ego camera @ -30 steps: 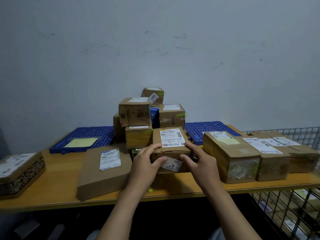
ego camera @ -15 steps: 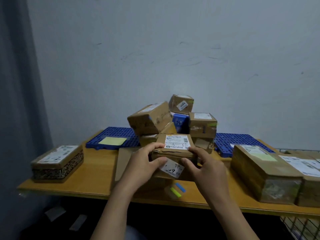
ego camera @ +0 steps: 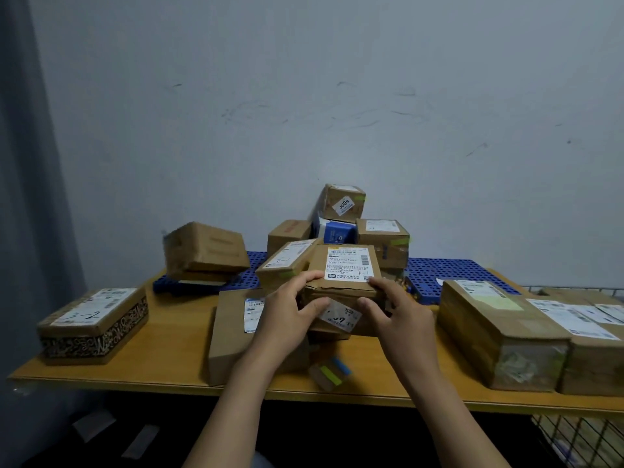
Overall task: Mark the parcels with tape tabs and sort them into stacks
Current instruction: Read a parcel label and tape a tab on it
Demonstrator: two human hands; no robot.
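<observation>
I hold a small brown parcel (ego camera: 344, 275) with a white shipping label above the table's middle. My left hand (ego camera: 287, 312) grips its left front corner and my right hand (ego camera: 395, 315) grips its right front corner. Behind it a pile of small parcels (ego camera: 381, 238) leans together on a blue pallet (ego camera: 452, 275). One tumbled box (ego camera: 206, 251) lies tilted on the pallet's left end. A flat brown parcel (ego camera: 233, 329) lies under my left wrist. A small card with green and blue tape tabs (ego camera: 329, 371) sits near the table's front edge.
A patterned box marked 3-2 (ego camera: 91, 322) sits at the left end of the wooden table (ego camera: 169, 359). Large taped parcels (ego camera: 499, 329) line the right side. A wire basket (ego camera: 580, 437) stands low at the right. A grey curtain (ego camera: 27, 163) hangs at the left.
The view has swung left and up. A box from the pile has toppled left onto the pallet's end, and another now leans. Both hands keep their grip on the labelled parcel.
</observation>
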